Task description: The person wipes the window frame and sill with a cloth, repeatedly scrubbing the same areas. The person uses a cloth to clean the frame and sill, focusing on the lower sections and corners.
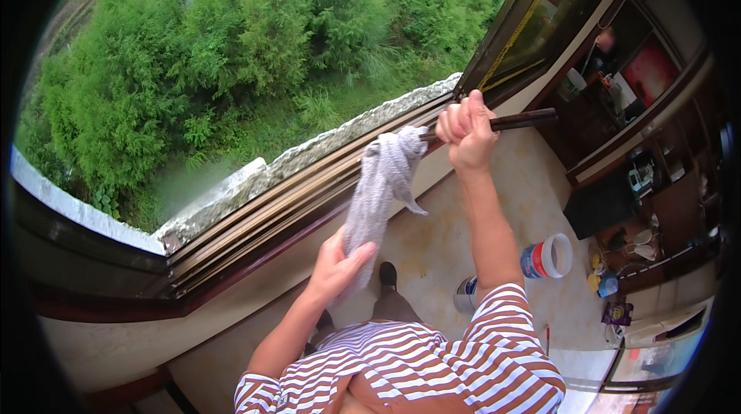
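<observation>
My right hand [468, 131] is closed round a dark stick [524, 119], which pokes out to the right past my fist. A light grey cloth [379, 188] is wrapped in a bunch about the stick's other end, left of that hand. Its long tail hangs down, and my left hand [341, 263] grips this lower part between thumb and fingers. A short corner of the cloth dangles apart on the right. Both hands are held in front of the window's sliding track [278, 200].
A dark-framed window sash [515, 26] stands at the upper right, with shrubs [249, 38] outside. On the floor [428, 252] are a red and blue bucket [547, 258] and another container [466, 295] partly behind my arm. Cluttered shelves [666, 211] line the right; a person [605, 49] appears at upper right.
</observation>
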A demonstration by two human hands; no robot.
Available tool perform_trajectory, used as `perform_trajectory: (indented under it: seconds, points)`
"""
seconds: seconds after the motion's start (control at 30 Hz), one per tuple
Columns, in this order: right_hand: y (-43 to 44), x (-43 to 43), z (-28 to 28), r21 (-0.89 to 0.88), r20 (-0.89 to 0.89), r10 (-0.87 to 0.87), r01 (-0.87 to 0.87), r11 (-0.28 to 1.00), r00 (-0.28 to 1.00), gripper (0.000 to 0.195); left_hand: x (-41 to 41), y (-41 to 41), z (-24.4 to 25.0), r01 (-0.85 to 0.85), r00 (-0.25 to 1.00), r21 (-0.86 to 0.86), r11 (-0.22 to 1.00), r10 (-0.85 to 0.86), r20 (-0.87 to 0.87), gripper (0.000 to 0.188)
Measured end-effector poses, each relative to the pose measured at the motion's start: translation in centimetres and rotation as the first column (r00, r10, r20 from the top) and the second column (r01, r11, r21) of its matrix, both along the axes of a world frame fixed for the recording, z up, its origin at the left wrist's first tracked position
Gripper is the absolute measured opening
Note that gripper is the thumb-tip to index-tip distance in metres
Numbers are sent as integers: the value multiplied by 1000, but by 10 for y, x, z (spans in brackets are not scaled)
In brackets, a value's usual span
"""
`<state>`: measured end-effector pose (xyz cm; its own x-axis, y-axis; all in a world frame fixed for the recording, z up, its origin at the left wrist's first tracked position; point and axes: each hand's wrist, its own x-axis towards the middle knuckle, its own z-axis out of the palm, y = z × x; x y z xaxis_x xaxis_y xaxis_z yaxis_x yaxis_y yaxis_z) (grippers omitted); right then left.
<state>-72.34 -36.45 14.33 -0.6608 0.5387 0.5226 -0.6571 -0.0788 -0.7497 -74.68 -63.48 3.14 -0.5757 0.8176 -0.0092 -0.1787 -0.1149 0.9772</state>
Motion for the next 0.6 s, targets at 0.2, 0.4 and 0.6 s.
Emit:
perform_trajectory:
  seconds: [0.2, 0.4, 0.6]
  points:
    - [117, 12, -6, 358, 64, -377, 332, 873, 924, 51, 7, 144, 1, 100, 993, 46, 994, -96, -73, 51]
    - [197, 52, 11, 232, -18, -339, 334, 914, 940, 48, 25, 236, 15, 149, 975, 170, 974, -115, -191, 40]
    - [184, 40, -11, 51, -145, -40, 48, 998, 989, 49, 17, 199, 54, 10, 971, -126, 992, -40, -237, 39]
